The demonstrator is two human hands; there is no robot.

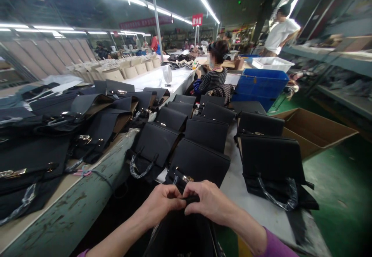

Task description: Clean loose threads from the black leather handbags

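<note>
My left hand and my right hand meet at the bottom centre, both closed in a pinch on a small black part at the top edge of a black handbag that hangs below them. Just beyond my hands stands another black handbag with a gold clasp. Rows of similar black handbags stand on the white table ahead. One at the right has a plastic-wrapped handle.
A long green-edged bench at left holds several black bags and straps. An open cardboard box sits on the green floor at right, a blue crate behind it. A seated person in a striped top works ahead; another person stands farther back.
</note>
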